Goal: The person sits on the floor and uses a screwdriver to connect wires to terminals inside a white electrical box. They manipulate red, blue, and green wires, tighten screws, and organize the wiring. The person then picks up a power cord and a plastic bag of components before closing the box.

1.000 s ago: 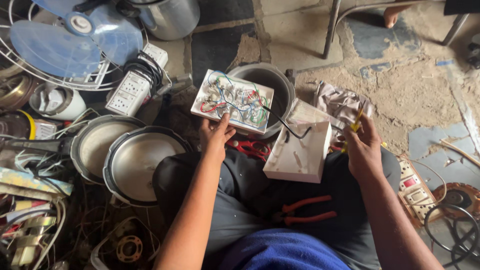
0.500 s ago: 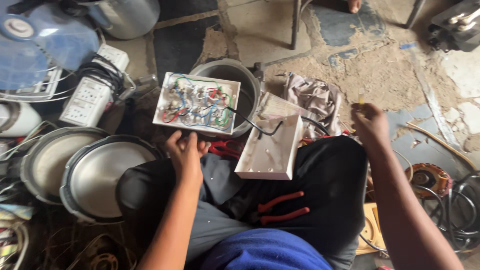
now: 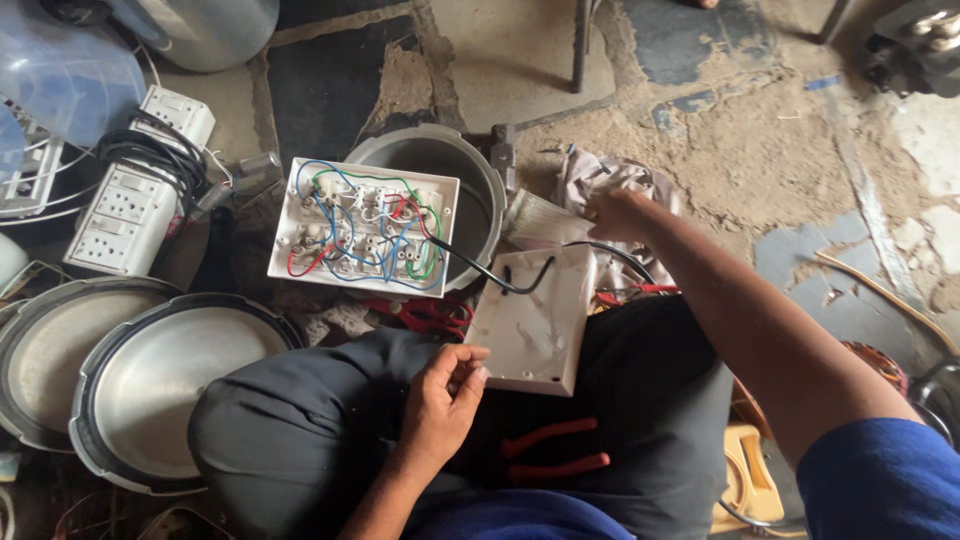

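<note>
Our right hand (image 3: 612,212) reaches into crumpled grey cloth (image 3: 600,180), fingers hidden, grip unclear; our left hand (image 3: 445,395) rests loosely curled and empty beside the white plastic box (image 3: 535,325).

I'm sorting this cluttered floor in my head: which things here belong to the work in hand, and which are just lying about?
In hand:
- open switch board with coloured wires
- white back box by the left hand
- crumpled cloth under the right hand
- red-handled pliers on the lap

Lying about:
- two pot lids
- white extension boards
- empty pot
</note>
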